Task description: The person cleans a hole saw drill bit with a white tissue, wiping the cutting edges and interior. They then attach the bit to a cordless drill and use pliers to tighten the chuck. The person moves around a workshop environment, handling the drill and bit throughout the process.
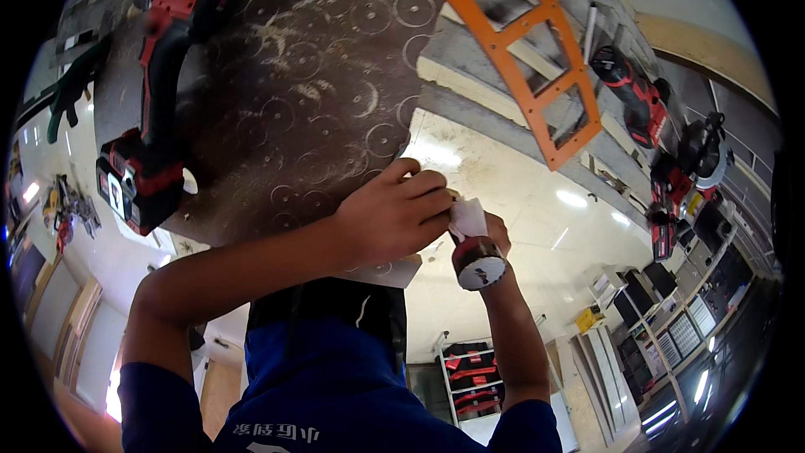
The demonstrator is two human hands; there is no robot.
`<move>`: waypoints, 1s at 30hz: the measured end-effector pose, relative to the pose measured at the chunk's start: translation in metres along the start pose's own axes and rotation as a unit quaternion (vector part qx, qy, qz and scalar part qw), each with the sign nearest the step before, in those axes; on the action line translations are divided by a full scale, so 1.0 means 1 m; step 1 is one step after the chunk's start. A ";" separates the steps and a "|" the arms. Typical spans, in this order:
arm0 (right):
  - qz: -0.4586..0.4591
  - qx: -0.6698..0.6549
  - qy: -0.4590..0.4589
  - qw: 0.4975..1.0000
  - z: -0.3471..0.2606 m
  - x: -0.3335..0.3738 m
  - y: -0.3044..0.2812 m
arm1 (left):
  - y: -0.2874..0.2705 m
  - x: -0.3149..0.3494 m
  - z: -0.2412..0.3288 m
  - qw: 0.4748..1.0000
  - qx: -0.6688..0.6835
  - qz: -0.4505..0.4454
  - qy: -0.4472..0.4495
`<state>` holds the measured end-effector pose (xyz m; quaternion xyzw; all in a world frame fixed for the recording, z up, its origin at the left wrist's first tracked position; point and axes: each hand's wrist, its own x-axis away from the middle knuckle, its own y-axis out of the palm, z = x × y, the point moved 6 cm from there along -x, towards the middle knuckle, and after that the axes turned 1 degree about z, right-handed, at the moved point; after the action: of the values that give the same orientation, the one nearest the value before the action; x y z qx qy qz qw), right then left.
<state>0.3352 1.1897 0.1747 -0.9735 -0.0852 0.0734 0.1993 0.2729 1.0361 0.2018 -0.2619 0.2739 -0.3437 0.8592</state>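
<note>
A hole saw [476,262], dark reddish with a toothed round rim, hangs just past the bench's right edge, its round end tilted toward me. My right hand [498,233] is closed around it from behind, partly hidden by it. A white wad of cloth or paper [469,218] sits against its upper part. My left hand [394,210] reaches across from the left with fingers curled by the hole saw's shank; what its fingertips pinch is hidden. On the brown work board [277,117], scored with many circular cuts, lies a red and black cordless drill [163,75].
An orange slotted template [553,75] lies over grey planks at upper right. Farther right are a red and black power tool [629,96] and a circular saw [704,155]. Shelving [671,319] stands at lower right, and a rack of red-black cases [471,382] below. Wood dust [293,46] covers the board.
</note>
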 end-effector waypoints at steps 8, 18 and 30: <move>-0.035 0.033 -0.059 0.997 -0.052 -0.021 -0.023 | -0.037 -0.013 0.028 0.997 0.047 0.058 0.024; -0.133 0.001 -0.024 0.991 0.002 0.002 -0.009 | -0.012 -0.005 0.017 0.999 0.010 -0.038 0.008; 0.009 -0.121 0.152 0.981 -0.003 0.001 -0.010 | 0.006 -0.011 0.004 0.996 -0.027 -0.080 -0.009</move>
<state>0.3349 1.1978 0.1817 -0.9909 -0.0533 -0.0843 0.0899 0.2715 1.0485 0.2043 -0.3093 0.2534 -0.4012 0.8241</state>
